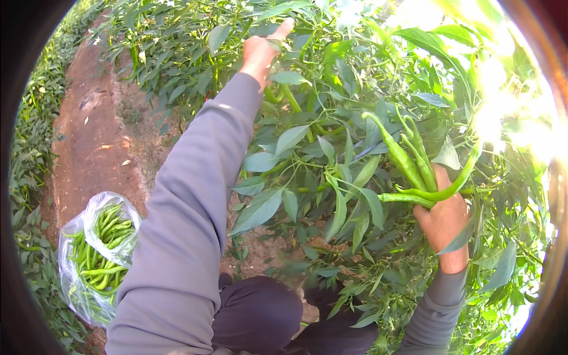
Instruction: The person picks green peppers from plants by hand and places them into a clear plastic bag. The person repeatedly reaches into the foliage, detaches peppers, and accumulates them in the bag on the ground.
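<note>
Several long green chili peppers [410,168] are bunched in my right hand [445,219], at the right among the leaves of the pepper plants [288,137]. My left hand [262,51] reaches up into the foliage at the top centre, one finger extended; leaves partly cover it, and whether it holds anything is hidden. Just below that wrist, a green pepper [291,98] hangs on the plant. At the lower left, a clear plastic bag [69,284] filled with green peppers [104,270] lies beside my left sleeve.
A bare dirt path [93,146] runs along the left, with another row of plants [31,173] beyond it. My bent knees in dark trousers [262,310] are at the bottom, close to the plants. Strong sun glare washes out the upper right.
</note>
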Tool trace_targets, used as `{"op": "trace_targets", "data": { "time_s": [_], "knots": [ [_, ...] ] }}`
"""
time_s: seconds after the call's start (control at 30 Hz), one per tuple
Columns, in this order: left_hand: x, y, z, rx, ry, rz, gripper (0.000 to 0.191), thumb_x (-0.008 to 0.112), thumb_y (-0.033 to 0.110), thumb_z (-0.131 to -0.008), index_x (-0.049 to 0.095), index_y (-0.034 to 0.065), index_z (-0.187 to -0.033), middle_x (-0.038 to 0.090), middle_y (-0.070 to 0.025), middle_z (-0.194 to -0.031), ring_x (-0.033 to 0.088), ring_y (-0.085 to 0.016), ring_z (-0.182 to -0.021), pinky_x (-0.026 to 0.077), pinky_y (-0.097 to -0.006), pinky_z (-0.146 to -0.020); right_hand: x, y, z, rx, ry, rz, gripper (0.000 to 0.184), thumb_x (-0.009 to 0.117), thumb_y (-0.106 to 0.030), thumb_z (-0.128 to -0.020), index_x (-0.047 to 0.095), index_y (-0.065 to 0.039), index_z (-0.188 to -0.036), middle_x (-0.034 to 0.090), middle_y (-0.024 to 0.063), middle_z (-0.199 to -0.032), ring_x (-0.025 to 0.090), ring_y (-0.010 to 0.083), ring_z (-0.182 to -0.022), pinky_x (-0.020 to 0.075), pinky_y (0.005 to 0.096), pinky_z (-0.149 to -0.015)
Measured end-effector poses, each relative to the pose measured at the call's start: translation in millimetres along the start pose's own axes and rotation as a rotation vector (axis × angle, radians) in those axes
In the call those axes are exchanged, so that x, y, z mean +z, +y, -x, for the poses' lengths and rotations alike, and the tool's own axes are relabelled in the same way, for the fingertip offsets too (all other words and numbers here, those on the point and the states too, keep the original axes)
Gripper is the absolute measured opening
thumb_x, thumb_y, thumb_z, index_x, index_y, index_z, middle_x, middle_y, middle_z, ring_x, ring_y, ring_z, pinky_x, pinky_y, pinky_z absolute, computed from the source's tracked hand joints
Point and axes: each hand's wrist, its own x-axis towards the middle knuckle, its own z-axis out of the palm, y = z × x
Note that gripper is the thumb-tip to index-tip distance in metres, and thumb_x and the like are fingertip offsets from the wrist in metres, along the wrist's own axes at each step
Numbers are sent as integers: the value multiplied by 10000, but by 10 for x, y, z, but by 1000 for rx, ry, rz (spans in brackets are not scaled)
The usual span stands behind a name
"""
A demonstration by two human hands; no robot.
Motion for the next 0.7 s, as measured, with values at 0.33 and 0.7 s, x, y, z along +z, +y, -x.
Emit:
{"op": "trace_targets", "data": {
  "time_s": [0.33,0.7],
  "knots": [
    [-629,4,-87,122,615,118,597,904,491,-889,727,-41,-1093,743,-115,-1019,670,-187,-934,544,-365,-846,24,25,6,-21,43,-27,592,800,-31,-788,572,-100,-1331,734,195,-1170,703,481,-1027,575,545,-824],
    [593,-807,-483,181,-428,-1226,468,663,425,-962,765,117,-1300,725,-169,-1393,697,-362,-1289,554,-421,-1092,44,27,-2,-39,37,-35,697,794,-20,-787,552,-119,-1433,736,199,-1189,701,477,-1058,580,531,-859]
  ]
}}
